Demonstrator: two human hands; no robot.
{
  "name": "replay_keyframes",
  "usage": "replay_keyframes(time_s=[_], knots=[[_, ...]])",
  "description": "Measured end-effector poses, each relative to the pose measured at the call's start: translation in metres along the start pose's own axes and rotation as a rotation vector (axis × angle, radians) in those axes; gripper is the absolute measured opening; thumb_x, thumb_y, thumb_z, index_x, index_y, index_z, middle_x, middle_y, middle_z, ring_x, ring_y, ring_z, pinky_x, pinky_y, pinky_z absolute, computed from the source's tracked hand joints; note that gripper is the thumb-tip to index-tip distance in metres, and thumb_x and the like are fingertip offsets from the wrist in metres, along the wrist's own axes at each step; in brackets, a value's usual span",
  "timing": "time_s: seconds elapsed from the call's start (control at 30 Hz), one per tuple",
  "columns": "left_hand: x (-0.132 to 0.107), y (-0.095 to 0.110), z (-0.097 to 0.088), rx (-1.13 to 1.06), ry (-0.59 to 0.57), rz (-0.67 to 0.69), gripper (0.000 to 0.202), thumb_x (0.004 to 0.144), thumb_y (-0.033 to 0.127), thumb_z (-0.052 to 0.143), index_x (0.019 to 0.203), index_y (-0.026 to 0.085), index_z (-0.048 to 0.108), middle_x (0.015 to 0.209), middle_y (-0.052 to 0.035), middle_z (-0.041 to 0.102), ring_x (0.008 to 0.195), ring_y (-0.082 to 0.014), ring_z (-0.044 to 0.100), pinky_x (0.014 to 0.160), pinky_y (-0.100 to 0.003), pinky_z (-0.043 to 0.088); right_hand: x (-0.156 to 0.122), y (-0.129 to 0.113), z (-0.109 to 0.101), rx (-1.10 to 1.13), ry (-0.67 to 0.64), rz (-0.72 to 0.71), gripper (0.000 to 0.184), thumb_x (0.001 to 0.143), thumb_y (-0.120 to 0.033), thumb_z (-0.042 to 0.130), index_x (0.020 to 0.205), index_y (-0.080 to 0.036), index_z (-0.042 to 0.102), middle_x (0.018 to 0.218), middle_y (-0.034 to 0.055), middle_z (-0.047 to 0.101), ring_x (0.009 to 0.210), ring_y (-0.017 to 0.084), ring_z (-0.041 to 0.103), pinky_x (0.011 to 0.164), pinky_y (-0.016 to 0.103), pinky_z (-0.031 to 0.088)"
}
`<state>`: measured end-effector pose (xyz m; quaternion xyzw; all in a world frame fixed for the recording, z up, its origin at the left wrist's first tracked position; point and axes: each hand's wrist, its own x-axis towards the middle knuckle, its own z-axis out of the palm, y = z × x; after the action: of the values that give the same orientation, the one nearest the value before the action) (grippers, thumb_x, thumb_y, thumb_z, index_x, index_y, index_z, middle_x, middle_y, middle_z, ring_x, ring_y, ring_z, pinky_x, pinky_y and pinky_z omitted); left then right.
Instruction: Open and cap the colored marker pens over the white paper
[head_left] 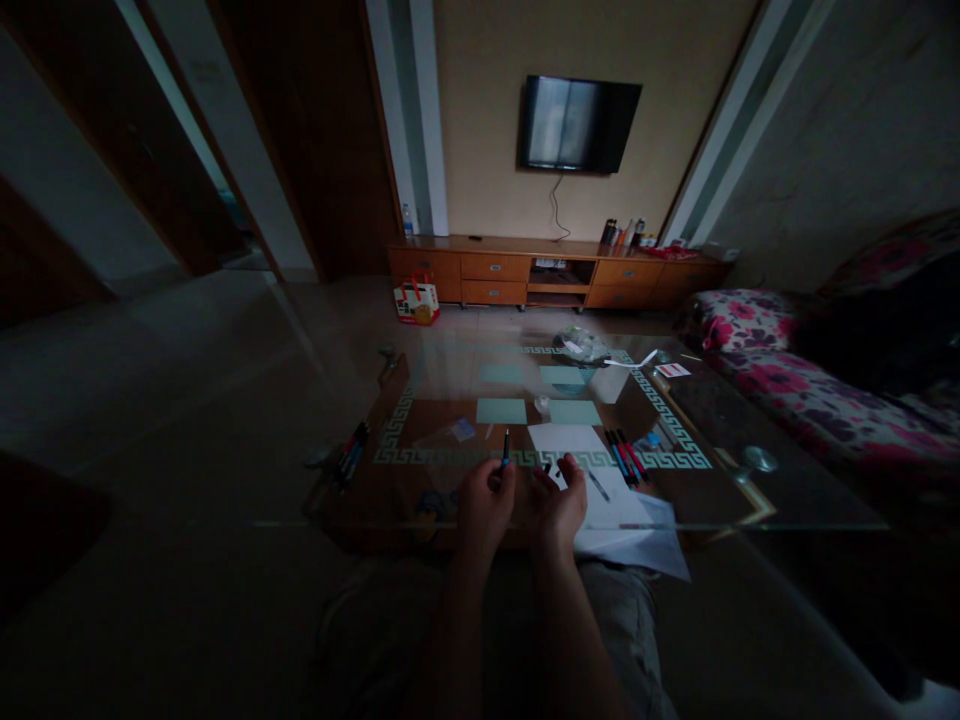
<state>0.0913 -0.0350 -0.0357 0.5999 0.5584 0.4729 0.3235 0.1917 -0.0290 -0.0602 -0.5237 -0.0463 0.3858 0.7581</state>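
Observation:
My left hand [486, 502] is closed round a pen [506, 450] with a dark barrel, a blue band and a pale tip pointing up. Close beside it, my right hand [559, 505] has its fingers curled, with a small black piece [547, 468] at the fingertips; its kind is too small and dark to tell. Both hands are above the near edge of a glass table [442, 440]. White paper sheets [619, 510] lie under and to the right of my right hand. On them rest a slim pen part [598, 486] and a row of red, blue and black pens [625, 456].
Another bunch of pens [352, 455] lies at the table's left edge. A crumpled clear plastic bag [581, 345] and a card [673, 370] lie toward the back. A flowered sofa [780, 375] stands to the right. Beyond are a wooden cabinet [491, 268] and a wall television [579, 125].

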Motion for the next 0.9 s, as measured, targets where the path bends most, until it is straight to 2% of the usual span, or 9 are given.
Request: replay_keyframes(time_s=[0.1,0.23,0.33,0.6,0.9], knots=[[0.000,0.000,-0.001,0.000,-0.002,0.002,0.029,0.090,0.042,0.052,0.085,0.018,0.067,0.076,-0.0038,0.070,0.069,-0.0163,0.064,0.063,-0.024,0.044,0.001,0.001,0.000,-0.018,-0.006,0.009,0.049,0.081,-0.055,0.043,0.121,-0.029,0.056,0.126,0.0053,0.059,0.074,0.016,0.069,0.058,0.029,0.051],[0.000,-0.001,0.000,0.000,-0.006,0.012,0.029,0.091,0.042,0.052,0.084,0.018,0.067,0.075,-0.0033,0.069,0.069,-0.0162,0.064,0.064,-0.024,0.044,0.000,-0.004,0.000,0.011,0.039,0.017,0.047,0.080,-0.052,0.048,0.120,-0.029,0.057,0.132,0.0049,0.055,0.071,0.015,0.069,0.057,0.029,0.051],[0.000,-0.002,0.001,-0.010,-0.005,0.012,0.029,0.091,0.042,0.051,0.084,0.018,0.067,0.075,-0.0036,0.069,0.069,-0.0165,0.064,0.063,-0.024,0.044,0.000,-0.005,0.000,0.031,0.023,0.018,0.049,0.079,-0.053,0.050,0.120,-0.028,0.056,0.131,0.0062,0.056,0.071,0.015,0.069,0.057,0.028,0.051],[0.000,-0.003,0.000,0.020,-0.005,0.031,0.028,0.090,0.042,0.052,0.086,0.018,0.067,0.077,-0.0043,0.069,0.070,-0.0165,0.064,0.064,-0.025,0.043,0.000,-0.002,0.001,0.081,-0.052,0.074,0.049,0.080,-0.054,0.049,0.120,-0.026,0.054,0.133,0.0095,0.054,0.084,0.021,0.071,0.066,0.034,0.054],[0.000,-0.004,0.002,-0.001,-0.010,0.003,0.030,0.090,0.044,0.052,0.088,0.017,0.067,0.079,-0.0041,0.070,0.072,-0.0166,0.065,0.066,-0.024,0.044,0.006,0.007,-0.001,0.072,-0.072,0.078,0.044,0.080,-0.051,0.053,0.114,-0.024,0.056,0.125,0.0077,0.061,0.098,0.022,0.068,0.075,0.036,0.055]])
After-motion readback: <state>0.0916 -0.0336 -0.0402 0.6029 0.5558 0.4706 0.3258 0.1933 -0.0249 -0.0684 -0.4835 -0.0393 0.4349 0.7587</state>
